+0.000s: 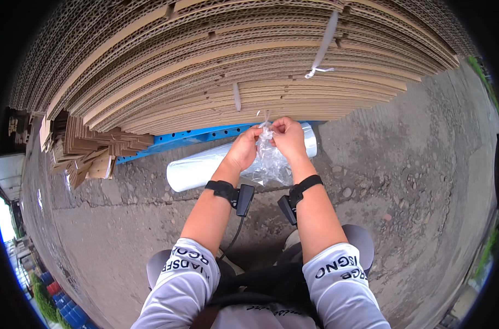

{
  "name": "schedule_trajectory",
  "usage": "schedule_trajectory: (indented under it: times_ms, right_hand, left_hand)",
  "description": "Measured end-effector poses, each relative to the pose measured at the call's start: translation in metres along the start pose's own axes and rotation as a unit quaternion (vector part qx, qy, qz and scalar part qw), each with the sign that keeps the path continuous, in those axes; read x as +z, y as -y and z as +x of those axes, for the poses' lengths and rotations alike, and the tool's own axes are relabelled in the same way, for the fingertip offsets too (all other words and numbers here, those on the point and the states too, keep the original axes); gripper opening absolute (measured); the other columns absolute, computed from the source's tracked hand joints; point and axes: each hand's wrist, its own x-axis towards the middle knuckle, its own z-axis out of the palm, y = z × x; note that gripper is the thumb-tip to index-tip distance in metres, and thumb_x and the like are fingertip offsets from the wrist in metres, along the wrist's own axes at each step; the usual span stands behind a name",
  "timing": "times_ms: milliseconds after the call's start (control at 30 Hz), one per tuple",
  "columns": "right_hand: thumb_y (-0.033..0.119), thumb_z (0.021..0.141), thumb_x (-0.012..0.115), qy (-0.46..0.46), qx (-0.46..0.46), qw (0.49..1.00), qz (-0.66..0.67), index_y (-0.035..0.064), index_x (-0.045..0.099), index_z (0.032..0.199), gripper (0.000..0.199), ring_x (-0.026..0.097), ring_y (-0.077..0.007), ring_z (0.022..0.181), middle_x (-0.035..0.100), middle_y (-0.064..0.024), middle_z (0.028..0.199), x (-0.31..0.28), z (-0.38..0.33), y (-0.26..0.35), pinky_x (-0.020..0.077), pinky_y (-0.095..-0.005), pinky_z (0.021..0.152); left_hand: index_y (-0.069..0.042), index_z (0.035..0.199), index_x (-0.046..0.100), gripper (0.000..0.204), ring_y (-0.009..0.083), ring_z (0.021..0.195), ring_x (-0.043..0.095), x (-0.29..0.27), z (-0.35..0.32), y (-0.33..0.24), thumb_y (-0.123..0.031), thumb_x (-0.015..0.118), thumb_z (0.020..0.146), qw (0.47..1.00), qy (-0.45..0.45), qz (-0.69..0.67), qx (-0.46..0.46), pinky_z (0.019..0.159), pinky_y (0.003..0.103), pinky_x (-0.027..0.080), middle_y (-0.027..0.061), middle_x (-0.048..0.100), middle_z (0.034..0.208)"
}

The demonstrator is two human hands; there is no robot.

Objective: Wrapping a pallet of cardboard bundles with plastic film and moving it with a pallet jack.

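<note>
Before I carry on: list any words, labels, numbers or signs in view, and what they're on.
Wording not copied; locations only:
Left sleeve: dark capitals, partly curving out of sight.
Right sleeve: dark capitals, partly curving out of sight.
Shirt front: dark script, partly hidden.
Clear film, pale roll, cardboard stack: no lettering I can make out.

the roll point(192, 168) lies on ground point(123, 214) before stacked cardboard point(233, 66).

place: outdoor storage yard | stacked cardboard sheets point(233, 71) | blue pallet point(205, 135) | rough stony ground point(414, 164) | greenery point(44, 299) at edge
</note>
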Motion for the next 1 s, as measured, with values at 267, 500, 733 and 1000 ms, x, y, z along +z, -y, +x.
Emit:
schedule_trajectory:
  times_ms: [267,500,733,1000]
  right_hand:
    - [0.007,0.078,0.065,0.070,-0.225,0.914,-0.329,-0.0030,0.062,0.102,0.026,0.066,-0.0271,0.071,0.066,-0.0207,0.087,0.011,-0.035,0.024,0.0517,-0.0344,0.065]
    - [0.025,0.083,0.061,0.024,-0.132,0.869,-0.476,-0.0042,0.061,0.088,0.030,0.064,-0.0325,0.070,0.064,-0.0226,0.081,0.012,-0.045,0.023,0.0489,-0.0399,0.066]
    - [0.020,0.083,0.048,0.070,0.104,0.992,0.035,0.0053,0.047,0.065,0.023,0.043,-0.0141,0.045,0.049,-0.0066,0.058,-0.001,-0.035,0.002,0.0310,-0.0277,0.039]
    - [0.018,0.083,0.049,-0.020,0.123,0.950,0.285,0.0099,0.042,0.062,0.023,0.035,-0.0110,0.040,0.042,-0.0022,0.053,0.029,-0.033,0.020,0.0209,-0.0253,0.036]
  left_hand:
    - [-0.007,0.128,0.046,0.041,0.0133,0.095,0.055,-0.015,-0.037,0.004,-0.011,0.053,0.088,0.999,0.020,0.025,-0.019,0.085,0.029,0.042,0.0053,0.058,0.111]
    - [-0.011,0.136,0.034,0.064,0.0123,0.090,0.055,0.009,-0.043,0.026,0.002,0.060,0.078,0.982,0.024,0.158,0.101,0.078,0.028,0.045,0.0050,0.055,0.108]
    - [-0.004,0.123,0.042,0.050,0.0094,0.068,0.051,-0.010,-0.037,0.034,0.000,0.059,0.076,0.975,-0.100,0.145,0.134,0.062,0.025,0.042,0.0041,0.059,0.083]
    - [-0.004,0.098,0.047,0.020,0.0346,0.086,0.063,-0.013,-0.015,0.016,-0.022,0.051,0.089,0.612,-0.165,0.761,0.141,0.078,0.046,0.044,0.0192,0.065,0.092]
